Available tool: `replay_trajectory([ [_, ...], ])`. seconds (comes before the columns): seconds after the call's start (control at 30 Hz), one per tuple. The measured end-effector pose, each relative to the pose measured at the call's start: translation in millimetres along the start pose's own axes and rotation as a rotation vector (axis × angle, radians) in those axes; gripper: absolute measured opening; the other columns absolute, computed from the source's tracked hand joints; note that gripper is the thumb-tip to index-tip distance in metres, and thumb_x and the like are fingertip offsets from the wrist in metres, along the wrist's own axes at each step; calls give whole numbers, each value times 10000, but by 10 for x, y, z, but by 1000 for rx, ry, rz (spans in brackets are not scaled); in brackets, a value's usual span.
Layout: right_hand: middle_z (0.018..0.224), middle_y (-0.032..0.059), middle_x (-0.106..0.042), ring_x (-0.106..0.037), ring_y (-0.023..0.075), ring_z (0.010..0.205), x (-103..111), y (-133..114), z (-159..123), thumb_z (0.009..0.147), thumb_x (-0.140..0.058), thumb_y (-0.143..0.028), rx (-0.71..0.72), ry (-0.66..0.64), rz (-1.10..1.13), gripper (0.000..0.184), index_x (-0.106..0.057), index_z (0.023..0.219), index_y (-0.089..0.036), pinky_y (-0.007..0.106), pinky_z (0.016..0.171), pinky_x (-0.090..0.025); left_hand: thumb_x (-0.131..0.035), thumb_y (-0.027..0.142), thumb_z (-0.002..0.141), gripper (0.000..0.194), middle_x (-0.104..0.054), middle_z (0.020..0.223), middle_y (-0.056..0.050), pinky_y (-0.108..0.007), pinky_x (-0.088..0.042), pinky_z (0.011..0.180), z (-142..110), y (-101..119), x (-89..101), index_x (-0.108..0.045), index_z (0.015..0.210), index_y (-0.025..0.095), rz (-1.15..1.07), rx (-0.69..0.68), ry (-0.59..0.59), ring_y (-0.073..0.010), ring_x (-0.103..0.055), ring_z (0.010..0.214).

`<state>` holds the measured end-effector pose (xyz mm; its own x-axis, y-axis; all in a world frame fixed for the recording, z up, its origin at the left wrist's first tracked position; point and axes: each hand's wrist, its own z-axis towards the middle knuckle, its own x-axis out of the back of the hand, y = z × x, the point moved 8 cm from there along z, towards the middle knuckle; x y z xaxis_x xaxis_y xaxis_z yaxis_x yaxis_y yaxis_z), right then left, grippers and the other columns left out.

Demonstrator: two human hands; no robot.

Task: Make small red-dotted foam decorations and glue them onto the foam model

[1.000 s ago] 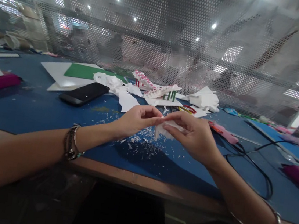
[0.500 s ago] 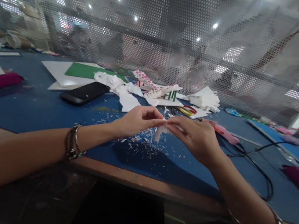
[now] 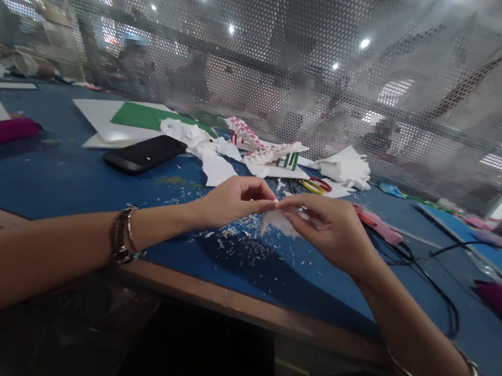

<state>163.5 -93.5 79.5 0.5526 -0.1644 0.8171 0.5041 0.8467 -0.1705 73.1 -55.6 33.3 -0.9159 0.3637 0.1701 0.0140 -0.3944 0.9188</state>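
My left hand (image 3: pixel 234 203) and my right hand (image 3: pixel 336 230) meet fingertip to fingertip above the blue table (image 3: pixel 104 201). Both pinch a small piece of thin white paper (image 3: pixel 274 221), which hangs down below the right fingers. Its upper edge is hidden between the fingertips. Under the hands lie many tiny white paper shreds (image 3: pixel 243 240). Just beyond them stands a white paper model (image 3: pixel 263 151) with pink spots and red and green legs. Scissors (image 3: pixel 317 185) with yellow and red handles lie to the right of it.
A black phone (image 3: pixel 145 153) lies at the left, before white sheets and a green sheet (image 3: pixel 142 117). Crumpled white paper (image 3: pixel 183 135) and a stack of white paper (image 3: pixel 345 166) sit farther back. A pink-handled tool (image 3: pixel 383 226) and black cables (image 3: pixel 442 289) are at the right.
The paper's hanging part has swung and spread out more under my right fingers. Both hands keep their pinch in nearly the same place. The view has shifted slightly.
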Motion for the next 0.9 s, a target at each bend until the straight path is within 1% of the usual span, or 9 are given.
replay_trajectory([
  [0.07,764,2,-668,-589,86,674,0,27,2,751,-507,-136,-33,15,59,146,-627,832,-162,176,581,-419,-579,156,684,44,-522,584,30,-175,-333,478,2,-6,3,-545,679,129,-5,3,-1,-54,-442,512],
  [0.13,752,2,-667,-586,86,659,-6,30,1,738,-522,-137,-35,15,62,141,-632,824,-159,178,577,-416,-591,163,670,53,-534,594,25,-180,-338,488,3,-21,9,-549,677,131,-5,10,1,-60,-455,527],
  [0.2,738,2,-669,-586,86,639,-19,6,2,737,-521,-137,-10,-9,19,145,-635,824,-158,180,569,-411,-596,168,660,58,-543,603,24,-183,-343,498,5,-45,11,-551,675,134,-12,24,-2,-64,-463,538],
  [0.33,718,-12,-673,-577,76,567,-51,-31,-6,779,-483,-176,28,-81,-111,171,-626,872,-185,173,516,-393,-590,175,659,55,-543,602,29,-183,-355,519,13,-96,-3,-548,665,139,-25,67,-26,-65,-470,550],
  [0.47,672,-24,-671,-559,67,493,-50,-37,-23,802,-467,-221,63,-90,-214,172,-616,884,-193,171,465,-371,-587,189,669,61,-558,622,18,-190,-368,541,18,-93,-12,-551,667,140,2,63,-38,-73,-487,575],
  [0.53,681,-20,-677,-581,77,519,-59,-36,-35,814,-450,-233,88,-86,-264,183,-612,890,-193,175,465,-372,-582,197,680,66,-557,624,18,-190,-368,541,17,-81,-13,-549,668,140,16,50,-45,-72,-487,574],
  [0.63,747,0,-686,-622,107,625,-83,-24,-53,837,-408,-255,111,-83,-331,213,-604,887,-188,188,500,-393,-579,208,689,78,-551,622,21,-188,-367,535,19,-73,-17,-548,676,138,30,36,-59,-68,-483,566],
  [0.7,761,10,-682,-625,116,662,-94,-16,-61,848,-393,-265,114,-78,-344,225,-601,863,-180,193,528,-404,-576,207,691,78,-554,632,19,-190,-373,545,21,-74,-20,-548,686,135,33,29,-64,-68,-489,575],
  [0.9,732,17,-655,-597,103,644,-104,15,-57,858,-383,-281,94,-59,-324,231,-590,835,-181,191,546,-401,-580,199,683,71,-555,621,18,-184,-380,530,15,-55,-26,-549,681,135,62,-20,-59,-66,-490,568],
])
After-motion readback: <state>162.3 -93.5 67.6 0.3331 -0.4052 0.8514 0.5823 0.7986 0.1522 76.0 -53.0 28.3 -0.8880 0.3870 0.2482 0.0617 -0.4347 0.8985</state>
